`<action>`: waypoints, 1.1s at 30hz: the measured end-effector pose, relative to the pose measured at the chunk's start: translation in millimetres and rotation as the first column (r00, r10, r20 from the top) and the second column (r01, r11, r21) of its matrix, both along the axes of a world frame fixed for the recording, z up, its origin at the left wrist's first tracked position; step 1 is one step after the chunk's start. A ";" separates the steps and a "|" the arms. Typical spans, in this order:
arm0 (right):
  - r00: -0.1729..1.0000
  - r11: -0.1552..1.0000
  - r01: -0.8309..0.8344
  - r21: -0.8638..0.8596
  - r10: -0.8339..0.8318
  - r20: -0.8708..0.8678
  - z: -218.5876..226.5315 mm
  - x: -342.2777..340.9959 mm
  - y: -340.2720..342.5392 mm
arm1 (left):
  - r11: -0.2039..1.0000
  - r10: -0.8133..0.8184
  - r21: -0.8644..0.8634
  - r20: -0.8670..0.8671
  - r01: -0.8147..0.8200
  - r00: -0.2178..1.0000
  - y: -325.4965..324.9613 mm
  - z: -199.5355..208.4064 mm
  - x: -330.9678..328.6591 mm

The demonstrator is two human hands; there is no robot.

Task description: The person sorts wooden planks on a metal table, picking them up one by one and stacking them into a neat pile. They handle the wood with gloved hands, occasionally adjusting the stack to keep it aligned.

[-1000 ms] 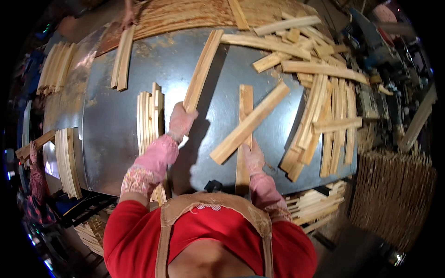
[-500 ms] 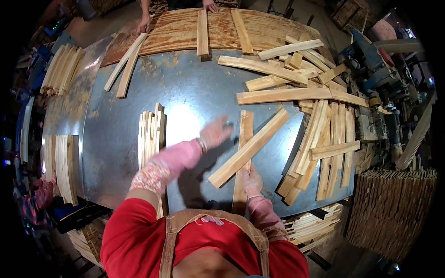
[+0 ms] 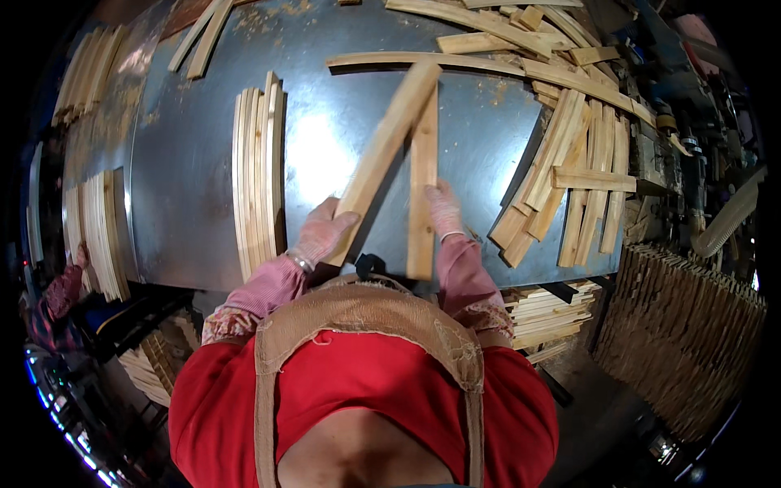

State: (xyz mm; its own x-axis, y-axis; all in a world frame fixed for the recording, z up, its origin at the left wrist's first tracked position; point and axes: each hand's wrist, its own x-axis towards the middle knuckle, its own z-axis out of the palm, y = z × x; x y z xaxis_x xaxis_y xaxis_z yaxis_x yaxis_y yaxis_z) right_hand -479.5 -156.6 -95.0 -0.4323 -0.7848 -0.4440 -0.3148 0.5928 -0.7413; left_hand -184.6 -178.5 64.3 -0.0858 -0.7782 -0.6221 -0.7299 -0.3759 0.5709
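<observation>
My left hand point(image 3: 319, 234) is closed round the near end of a pale wooden board point(image 3: 384, 150), which leans away to the right. My right hand point(image 3: 444, 210) grips the right edge of a second board point(image 3: 421, 232), lying nearly straight away from me. The far ends of these two boards overlap, the left-hand one on top; their near ends are apart. Just beyond them a long board point(image 3: 480, 63) lies crosswise on the metal table. Left of my left hand stands a neat row of several narrow boards point(image 3: 259, 175).
A loose heap of boards point(image 3: 561, 154) covers the table's right side. More boards point(image 3: 99, 232) stand at the left, where another person's hand point(image 3: 82, 255) touches them. Stacked wood point(image 3: 683, 333) stands right of the metal table point(image 3: 187, 203); machinery point(image 3: 683, 130) is behind it.
My left hand has come down onto the slanted board, which now points more directly away from me. The long crosswise board has shifted left. The whole view has tilted down toward me.
</observation>
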 end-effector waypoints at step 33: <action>0.546 0.547 -0.833 -0.083 0.787 -0.288 35.7 173.7 -146.2 | 0.855 0.233 -0.503 0.587 0.124 0.776 33.5 -38.3 139.5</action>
State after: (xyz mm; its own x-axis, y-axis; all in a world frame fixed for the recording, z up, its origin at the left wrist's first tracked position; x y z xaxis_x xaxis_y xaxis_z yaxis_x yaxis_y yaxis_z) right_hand -305.8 -302.9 -59.3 0.3769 -0.8962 -0.2339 -0.7337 -0.1348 -0.6659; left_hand -45.1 -145.0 26.0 0.2221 -0.9736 -0.0532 -0.9661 -0.2271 0.1230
